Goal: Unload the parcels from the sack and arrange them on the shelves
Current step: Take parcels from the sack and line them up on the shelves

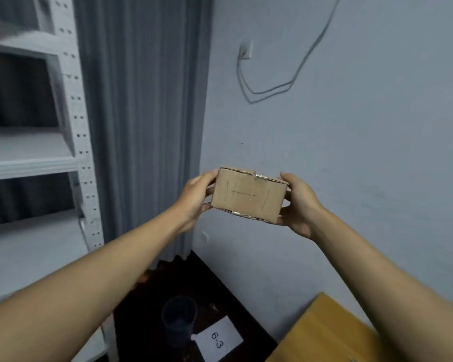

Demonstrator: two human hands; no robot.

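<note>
Both forearms reach out from the bottom of the view, and between the two hands a small cardboard parcel (249,195) is held up in the air in front of the pale wall (351,152). The left hand (194,199) grips the parcel's left end, its fingers curled round that end; the right hand (300,202) grips the right end the same way, thumb on top. The parcel has pen marks on the face toward the camera and tape along its top seam.

Well to the left of the left fingers stands the white shelf unit (73,163); the shelves that show in it look bare, though that side is blurred. No sack is in view. Far below the fingers, on the dark floor, lie a paper slip marked 6-3 (219,342) and a dark cup (179,317).

As a judgement: this parcel is out of the sack but not yet shelved, and the task seems at an early stage, with placing still to do.
</note>
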